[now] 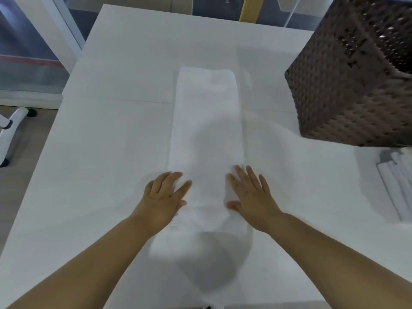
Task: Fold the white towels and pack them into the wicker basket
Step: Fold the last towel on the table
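A white towel [206, 121], folded into a long narrow strip, lies lengthwise down the middle of the white table [111, 141]. My left hand [163, 197] rests flat on the strip's left edge near its close end, fingers spread. My right hand [250, 197] presses flat on the right edge at the same height. The dark brown wicker basket [347, 85] stands at the table's back right, well apart from both hands. Its inside is hidden from here.
A pile of white towels [399, 181] lies at the right edge, just in front of the basket. Off the table's left edge are a wooden floor and a white chair base [11, 130]. Glass partitions stand behind the table.
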Motion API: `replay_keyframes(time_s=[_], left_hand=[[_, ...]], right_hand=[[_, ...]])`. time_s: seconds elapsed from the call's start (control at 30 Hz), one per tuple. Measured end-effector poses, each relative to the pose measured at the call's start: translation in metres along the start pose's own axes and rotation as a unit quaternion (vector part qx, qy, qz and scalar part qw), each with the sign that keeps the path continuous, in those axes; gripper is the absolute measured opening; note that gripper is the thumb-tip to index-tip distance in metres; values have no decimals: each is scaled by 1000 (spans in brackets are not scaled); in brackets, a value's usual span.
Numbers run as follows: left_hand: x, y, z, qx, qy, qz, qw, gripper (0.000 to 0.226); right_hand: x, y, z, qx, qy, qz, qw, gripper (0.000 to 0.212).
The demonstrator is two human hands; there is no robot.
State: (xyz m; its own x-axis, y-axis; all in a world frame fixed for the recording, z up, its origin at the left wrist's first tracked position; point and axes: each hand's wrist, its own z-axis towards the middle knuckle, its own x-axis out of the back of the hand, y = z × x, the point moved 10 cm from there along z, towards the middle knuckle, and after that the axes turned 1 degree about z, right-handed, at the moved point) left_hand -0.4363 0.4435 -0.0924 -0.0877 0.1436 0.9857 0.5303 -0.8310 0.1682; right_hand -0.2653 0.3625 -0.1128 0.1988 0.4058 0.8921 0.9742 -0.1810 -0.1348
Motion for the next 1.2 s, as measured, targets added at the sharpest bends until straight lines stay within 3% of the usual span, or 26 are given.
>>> replay_keyframes(time_s=[0.07, 0.17, 0.3, 0.47, 0.6, 0.73, 0.83, 0.9, 1.0, 1.13, 1.2], left_hand=[[2, 25, -11, -48, 12, -15, 999, 49], [-8, 44, -34, -34, -37, -29, 998, 65], [-14, 81, -71, -46, -60, -21, 997, 35], [-36, 118, -125, -33, -133, 36, 990, 75], [-47, 148, -151, -41, -108, 37, 993, 104], [-37, 164, -159, -57, -4, -4, 998, 72], [-38, 165, -160, -59, -22, -8, 998, 81], [-36, 163, -160, -63, -28, -13, 998, 74], [-24, 160, -159, -61, -35, -49, 996, 42], [6, 137, -153, 81, -58, -155, 983, 63], [16, 130, -147, 125, -89, -185, 971, 51]], right_hand=[[5, -11, -20, 55, 54, 9, 997, 58], [-15, -6, -53, 65, 0, 37, 997, 51], [-35, -5, -95, 68, -26, 10, 997, 53], [-64, -12, -150, 81, -26, 9, 996, 57], [-85, -11, -191, 101, -37, 39, 993, 78], [-97, -12, -208, 114, -38, 6, 993, 91], [-96, -15, -204, 120, -11, -25, 992, 99], [-98, -18, -199, 120, 8, -52, 991, 103], [-93, -17, -193, 108, 55, -16, 992, 89], [-71, -13, -199, 155, 80, 66, 983, 57], [-60, 0, -198, 125, 62, 122, 983, 45]])
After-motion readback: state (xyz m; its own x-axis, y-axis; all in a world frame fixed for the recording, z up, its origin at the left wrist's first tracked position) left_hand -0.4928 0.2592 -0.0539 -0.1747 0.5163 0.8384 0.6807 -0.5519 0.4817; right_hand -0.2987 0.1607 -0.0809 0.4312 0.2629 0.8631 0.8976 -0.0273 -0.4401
